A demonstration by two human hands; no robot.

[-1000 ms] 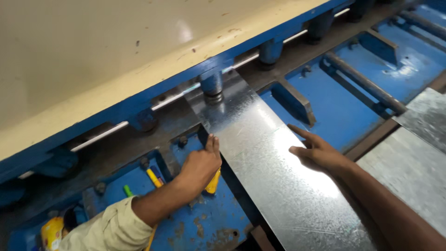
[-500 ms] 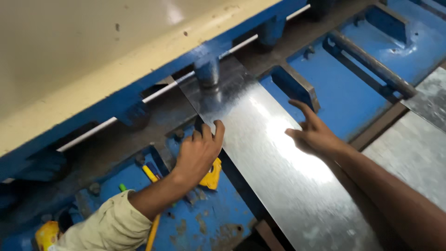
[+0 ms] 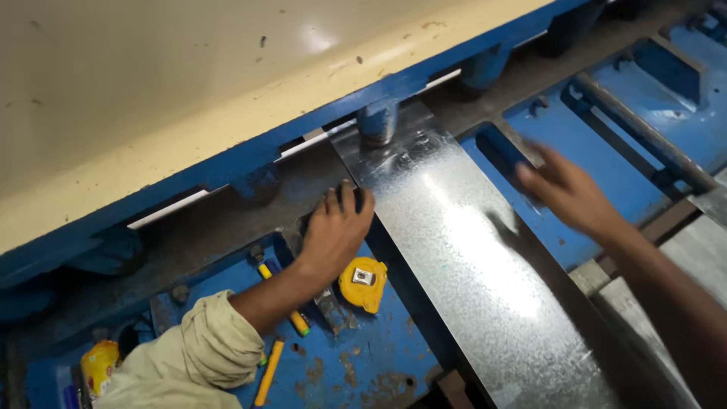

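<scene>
A long strip of galvanised sheet metal [image 3: 469, 265] lies on the blue machine bed [image 3: 379, 363], its far end under a blue hold-down foot [image 3: 377, 121] of the shearing machine. My left hand [image 3: 337, 227] rests flat at the strip's left edge, fingertips touching it, holding nothing. My right hand [image 3: 568, 189] hovers blurred just off the strip's right edge, fingers apart and empty. A yellow tape measure [image 3: 363, 284] sits on the bed right below my left hand.
The machine's cream and blue upper beam [image 3: 227, 106] spans the top. Yellow pencils or markers [image 3: 269, 371] and a yellow container [image 3: 98, 363] lie at the lower left. Blue support arms [image 3: 644, 129] and another metal sheet [image 3: 697, 257] are at the right.
My left hand slid forward along the strip's left edge, uncovering the yellow tape measure. My right hand lifted off the sheet and moved right, off its edge.
</scene>
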